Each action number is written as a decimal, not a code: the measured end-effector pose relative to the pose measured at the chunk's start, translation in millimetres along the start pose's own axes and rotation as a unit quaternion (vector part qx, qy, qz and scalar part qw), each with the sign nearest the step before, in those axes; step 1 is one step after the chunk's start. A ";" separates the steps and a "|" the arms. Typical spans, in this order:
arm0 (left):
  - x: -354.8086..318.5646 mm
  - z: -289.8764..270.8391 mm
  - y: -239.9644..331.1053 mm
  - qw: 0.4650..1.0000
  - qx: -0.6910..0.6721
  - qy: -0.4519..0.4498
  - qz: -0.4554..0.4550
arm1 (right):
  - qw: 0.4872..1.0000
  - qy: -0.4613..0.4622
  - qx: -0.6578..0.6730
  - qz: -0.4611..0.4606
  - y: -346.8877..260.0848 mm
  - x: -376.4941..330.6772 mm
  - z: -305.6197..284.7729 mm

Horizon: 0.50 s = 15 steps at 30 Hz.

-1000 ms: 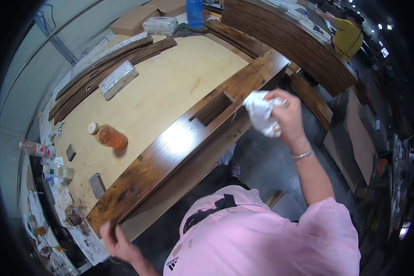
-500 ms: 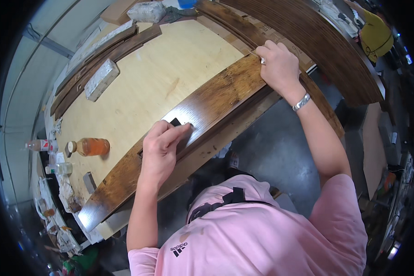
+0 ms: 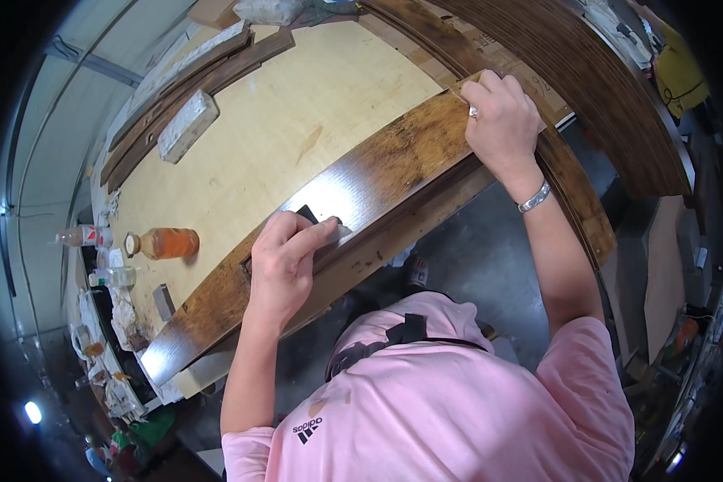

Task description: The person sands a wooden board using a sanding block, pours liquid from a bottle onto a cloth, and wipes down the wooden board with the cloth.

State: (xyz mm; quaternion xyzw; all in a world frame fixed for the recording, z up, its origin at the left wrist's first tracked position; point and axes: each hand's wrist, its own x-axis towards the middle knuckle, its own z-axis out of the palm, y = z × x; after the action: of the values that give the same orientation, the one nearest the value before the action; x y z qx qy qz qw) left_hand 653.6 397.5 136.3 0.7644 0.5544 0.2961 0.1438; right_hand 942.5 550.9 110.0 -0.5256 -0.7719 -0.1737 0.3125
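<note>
A long brown wooden board (image 3: pixel 410 153), stained with a glossy patch at its middle, slants across the bench front. My left hand (image 3: pixel 283 253) is closed in a pinch over the board's middle, around a small black flat piece (image 3: pixel 308 214). Most of that piece is hidden by the fingers. At the board's far right end, my right hand (image 3: pixel 502 120) is closed with its fingers curled over the wood. A small shiny white spot shows at its fingers; I cannot tell what it is.
On the pale plywood bench top (image 3: pixel 289 104) stand a bottle of orange liquid (image 3: pixel 167 243), a wrapped block (image 3: pixel 189 126) and a small grey block (image 3: pixel 163 302). Dark wood strips (image 3: pixel 201 84) lie at the back left. A large dark ribbed panel (image 3: pixel 570 80) stands at the right.
The whole view has shifted a little, with bench and board lying slightly more to the right. Both hands keep nearly the same places on the board.
</note>
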 end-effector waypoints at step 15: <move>64.4 51.2 11.8 0.993 -0.003 0.042 0.110 | 1.000 -0.004 0.017 0.011 -0.3 -0.4 0.5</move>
State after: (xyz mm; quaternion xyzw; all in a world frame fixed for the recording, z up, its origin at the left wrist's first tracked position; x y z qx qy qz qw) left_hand 707.5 459.1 121.5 0.8074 0.4714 0.3434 0.0892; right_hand 942.2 550.8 109.4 -0.5295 -0.7700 -0.1552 0.3202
